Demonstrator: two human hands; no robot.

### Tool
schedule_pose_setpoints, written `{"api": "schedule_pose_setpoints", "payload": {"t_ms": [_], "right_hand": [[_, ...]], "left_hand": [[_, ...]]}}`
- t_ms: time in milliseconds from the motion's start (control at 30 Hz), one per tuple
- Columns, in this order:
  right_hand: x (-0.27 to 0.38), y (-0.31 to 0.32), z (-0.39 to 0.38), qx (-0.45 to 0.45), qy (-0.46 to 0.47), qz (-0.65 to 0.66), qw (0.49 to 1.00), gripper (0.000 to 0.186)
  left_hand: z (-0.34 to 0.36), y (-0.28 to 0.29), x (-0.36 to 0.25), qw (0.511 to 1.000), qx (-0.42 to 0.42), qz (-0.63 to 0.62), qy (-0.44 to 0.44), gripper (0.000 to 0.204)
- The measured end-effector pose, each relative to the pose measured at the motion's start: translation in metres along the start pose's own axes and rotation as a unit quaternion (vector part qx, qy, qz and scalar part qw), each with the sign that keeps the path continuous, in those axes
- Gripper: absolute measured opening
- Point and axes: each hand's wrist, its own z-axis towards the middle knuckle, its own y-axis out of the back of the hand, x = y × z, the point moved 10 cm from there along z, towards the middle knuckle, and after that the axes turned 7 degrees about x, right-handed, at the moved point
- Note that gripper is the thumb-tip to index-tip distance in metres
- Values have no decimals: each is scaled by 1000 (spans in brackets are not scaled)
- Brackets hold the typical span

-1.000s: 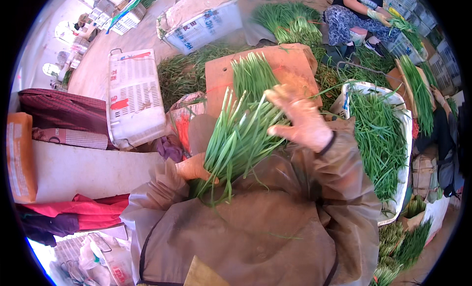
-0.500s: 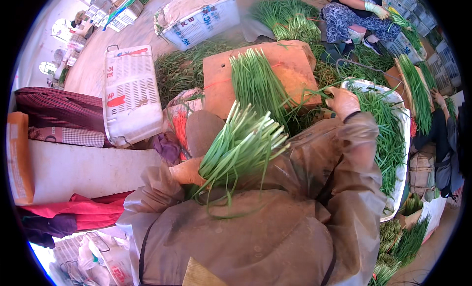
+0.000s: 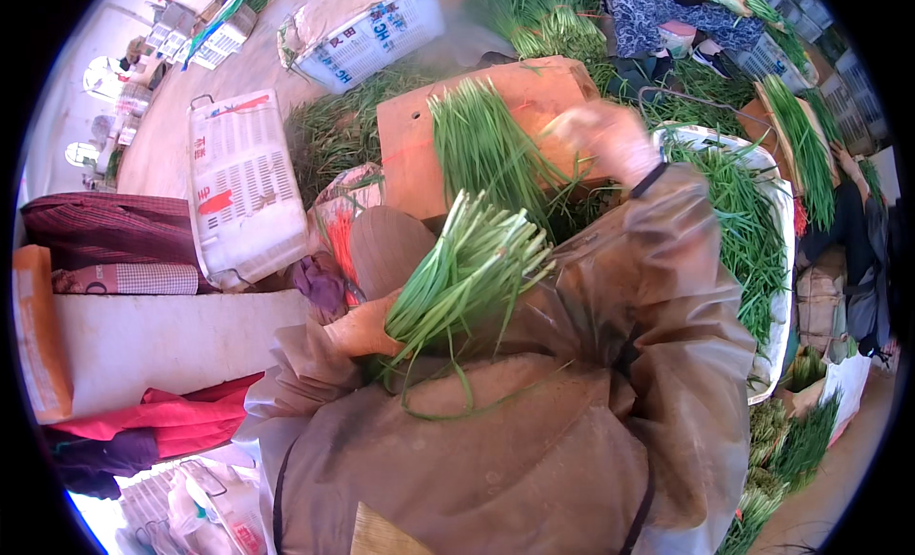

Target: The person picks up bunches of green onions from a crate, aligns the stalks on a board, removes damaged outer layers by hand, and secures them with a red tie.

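Observation:
In front of my body my left hand (image 3: 364,328) is closed around a bunch of garlic chives (image 3: 462,274), the pale stem ends pointing up and away to the right. Beyond it, another bundle of green chives (image 3: 488,135) lies across an orange-brown board (image 3: 405,131) with a thin red tie strung over it. My right hand (image 3: 608,140) hovers over the right side of this board, smeared by motion, so its fingers cannot be made out. To the right stands a white crate (image 3: 783,269) full of loose green leaves.
An upturned white crate (image 3: 250,188) sits at left, beside a purple cloth (image 3: 319,283) and red ties (image 3: 341,240). Another white crate (image 3: 376,45) stands farther back. Leaf scraps (image 3: 348,126) litter the floor. A seated person (image 3: 639,21) handles chives at upper right.
My right hand has swung left from the edge of the leaf-filled crate to above the board. My left hand keeps hold of its bunch. The whole view has shifted slightly.

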Motion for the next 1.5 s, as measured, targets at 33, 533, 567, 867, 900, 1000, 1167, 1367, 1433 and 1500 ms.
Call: {"api": "schedule_pose_setpoints", "payload": {"t_ms": [33, 533, 567, 867, 900, 1000, 1167, 1367, 1433, 1500], "right_hand": [[35, 39, -15, -132, 134, -390, 901, 17], [26, 28, -52, -261, 67, -694, 668, 22], [29, 4, -52, -134, 72, -685, 713, 28], [3, -37, -45, -148, -3, -648, 747, 18], [-14, 3, -45, -197, -19, -598, 777, 20], [-36, 61, -59, -164, -223, -593, 756, 27], [-2, -13, -49, -83, -12, -59, 995, 37], [-33, -134, -63, 180, -109, 384, 899, 69], [-9, -157, -60, 211, -54, 432, 875, 78], [14, -167, -47, 230, 2, 470, 852, 85]], "left_hand": [[-2, 0, 1, 1000, -4, -15, 7, 78], [-2, 7, -6, 999, -38, -15, 27, 58], [-3, 6, -5, 997, -50, -39, 31, 56], [3, 15, 7, 994, -94, -54, 13, 64], [-4, 13, 5, 994, -88, -69, 14, 62], [-10, 13, 24, 982, -67, -165, 61, 70], [5, 17, 18, 977, -72, -198, -18, 58], [20, 15, 9, 960, -36, -273, -52, 59], [23, 14, 7, 957, -31, -283, -57, 59], [29, 11, 11, 956, -20, -287, -54, 59]]}}
